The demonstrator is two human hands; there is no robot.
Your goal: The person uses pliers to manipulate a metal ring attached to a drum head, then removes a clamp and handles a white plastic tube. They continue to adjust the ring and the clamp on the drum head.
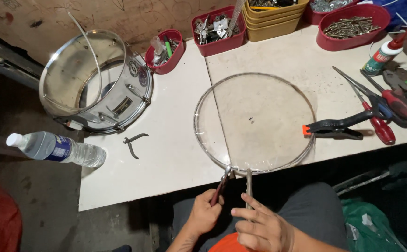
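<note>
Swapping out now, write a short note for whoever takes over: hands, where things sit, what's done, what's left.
Left hand: shut on red-handled pliers, jaws at the near rim of the clear drumhead hoop.
Right hand: shut on a second metal tool, also at that rim.
Hoop lies flat on the white table, held by a black clamp at its right edge.
Chrome drum shell sits far left, without this head.
Done: hoop clamped. Left: rim work under way, extent unclear.

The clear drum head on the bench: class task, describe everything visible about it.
The clear drum head is a round, see-through film in a thin metal hoop, lying flat across two pale boards. A black spring clamp grips its right edge. At the near rim the left hand applies red-handled pliers; the right hand holds a second tool.
</note>
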